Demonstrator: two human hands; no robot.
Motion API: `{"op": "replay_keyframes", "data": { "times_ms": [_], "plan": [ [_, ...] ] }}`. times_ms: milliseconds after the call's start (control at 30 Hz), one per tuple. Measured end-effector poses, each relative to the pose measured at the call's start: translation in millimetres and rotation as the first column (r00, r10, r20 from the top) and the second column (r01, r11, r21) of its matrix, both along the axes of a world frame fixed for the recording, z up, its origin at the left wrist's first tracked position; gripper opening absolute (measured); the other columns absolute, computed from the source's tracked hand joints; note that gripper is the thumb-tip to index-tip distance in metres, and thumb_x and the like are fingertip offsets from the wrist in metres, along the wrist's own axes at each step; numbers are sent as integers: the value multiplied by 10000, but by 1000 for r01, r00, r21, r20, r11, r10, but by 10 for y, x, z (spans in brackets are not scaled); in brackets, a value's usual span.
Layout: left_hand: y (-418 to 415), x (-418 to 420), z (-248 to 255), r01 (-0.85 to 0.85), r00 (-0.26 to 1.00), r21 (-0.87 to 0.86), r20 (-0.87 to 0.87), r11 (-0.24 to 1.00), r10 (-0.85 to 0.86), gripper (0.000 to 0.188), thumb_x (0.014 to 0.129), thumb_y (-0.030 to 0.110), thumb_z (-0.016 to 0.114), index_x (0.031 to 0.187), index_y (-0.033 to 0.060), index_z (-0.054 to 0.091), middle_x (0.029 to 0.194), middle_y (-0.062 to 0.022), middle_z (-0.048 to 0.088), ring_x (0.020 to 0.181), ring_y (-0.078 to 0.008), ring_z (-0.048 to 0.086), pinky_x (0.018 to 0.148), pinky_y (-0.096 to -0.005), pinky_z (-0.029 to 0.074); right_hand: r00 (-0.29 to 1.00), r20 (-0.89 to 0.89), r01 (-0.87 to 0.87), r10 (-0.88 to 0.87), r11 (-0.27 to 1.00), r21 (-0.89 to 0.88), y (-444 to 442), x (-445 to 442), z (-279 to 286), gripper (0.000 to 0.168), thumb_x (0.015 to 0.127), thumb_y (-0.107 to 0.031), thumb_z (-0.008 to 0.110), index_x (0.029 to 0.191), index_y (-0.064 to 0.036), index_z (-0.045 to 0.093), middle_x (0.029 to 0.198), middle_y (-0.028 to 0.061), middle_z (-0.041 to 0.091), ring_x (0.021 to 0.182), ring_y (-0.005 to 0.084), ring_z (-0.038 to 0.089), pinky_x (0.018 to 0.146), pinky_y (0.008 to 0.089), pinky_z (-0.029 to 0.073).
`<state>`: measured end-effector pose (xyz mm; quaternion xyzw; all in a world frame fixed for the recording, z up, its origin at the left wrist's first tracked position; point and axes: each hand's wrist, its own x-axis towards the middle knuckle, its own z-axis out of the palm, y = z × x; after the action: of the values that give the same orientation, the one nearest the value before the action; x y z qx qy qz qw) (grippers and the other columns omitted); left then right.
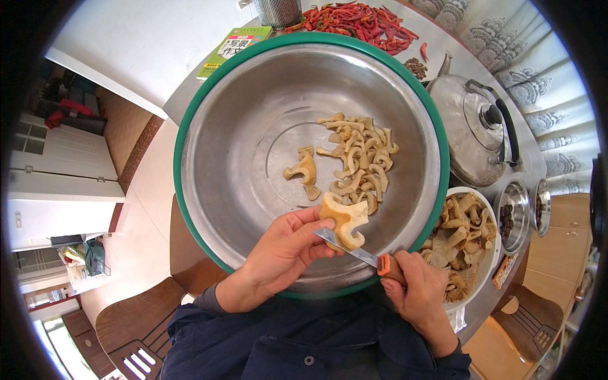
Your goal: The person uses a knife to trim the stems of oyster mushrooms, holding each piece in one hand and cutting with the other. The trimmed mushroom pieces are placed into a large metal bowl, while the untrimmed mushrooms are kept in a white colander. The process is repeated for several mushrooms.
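Note:
Over the near side of a wide steel basin (228, 142) with a green rim, my left hand (292, 249) grips a pale yellow mushroom piece (343, 218) between thumb and fingers. My right hand (420, 282) is closed around the orange-brown handle of a knife (363, 254). Its blade lies against the lower side of the mushroom piece, the tip near my left thumb. Inside the basin, sliced mushrooms (358, 152) form a pile right of the middle. One separate mushroom piece (306, 171) rests left of that pile.
Right of the basin stand a white bowl (494, 251) of mushrooms, a metal kettle (468, 133) and two small steel bowls (515, 190). Red chili peppers (358, 23), a green book (232, 50) and a perforated metal container (279, 13) are beyond it. A wooden chair (137, 308) is at left.

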<state>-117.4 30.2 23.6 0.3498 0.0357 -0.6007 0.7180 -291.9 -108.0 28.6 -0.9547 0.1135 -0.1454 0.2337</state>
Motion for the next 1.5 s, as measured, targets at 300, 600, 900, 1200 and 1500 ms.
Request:
{"op": "replay_keyframes", "data": {
  "times_ms": [300,600,900,1200,1500],
  "plan": [
    [21,-6,-40,-35,999,-78,26,996,37,276,841,40,469,1101,-51,468,960,-111,586,809,-148,595,664,-195,500,999,17,34,-34,998,-44,48,77,2,358,685,-286,656,912,-37,533,631,57,459,485,198,511,408,291,382],
    [31,-20,-38,-13,1000,-74,-19,997,12,292,845,57,466,1118,-48,459,984,-106,579,823,-138,589,677,-196,499,997,13,71,-71,997,-39,77,64,-36,347,692,-279,651,911,-39,531,630,58,459,482,209,507,411,297,386],
    [28,-21,-4,-5,999,-74,-32,997,2,280,852,92,483,1101,-36,473,978,-93,581,823,-120,582,684,-189,492,995,52,90,-88,995,-41,78,62,-91,338,711,-282,637,904,-26,529,635,63,475,487,208,514,408,297,384],
    [26,-56,2,26,995,-63,-91,998,-31,248,860,121,480,1057,-28,493,943,-79,585,814,-108,578,674,-184,489,991,53,123,-120,990,-63,91,59,-83,335,714,-288,634,897,-26,533,627,59,463,478,198,505,403,296,377],
    [44,-60,23,2,990,-95,-139,996,-15,301,861,140,473,1098,-46,465,955,-98,583,798,-130,587,687,-191,503,989,61,139,-135,988,-64,103,30,-94,338,724,-285,624,907,-16,531,632,63,461,490,207,506,406,300,382]
  ]
}}
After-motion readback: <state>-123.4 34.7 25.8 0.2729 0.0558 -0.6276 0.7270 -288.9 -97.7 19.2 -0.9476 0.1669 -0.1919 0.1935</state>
